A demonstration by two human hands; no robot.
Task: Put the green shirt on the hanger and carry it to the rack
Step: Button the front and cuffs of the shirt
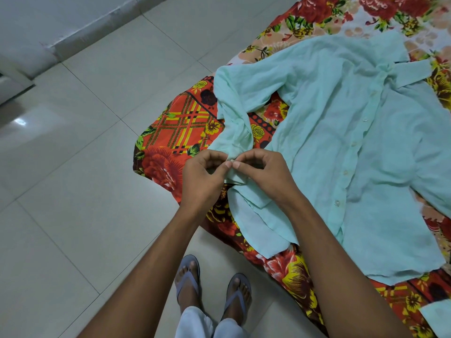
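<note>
The pale green button-up shirt (341, 132) lies spread front-up on a bed covered with a red floral sheet (178, 123). Its left sleeve (234, 113) bends down toward me. My left hand (202, 176) and my right hand (266, 174) meet at the sleeve's cuff (235, 178), and both pinch the cuff fabric between thumb and fingers. No hanger and no rack are in view.
White tiled floor (80, 167) fills the left side, with a low white ledge along the top left (73, 32). My feet in grey flip-flops (188, 279) stand at the bed's edge. Another piece of pale green cloth (439, 315) shows at the bottom right.
</note>
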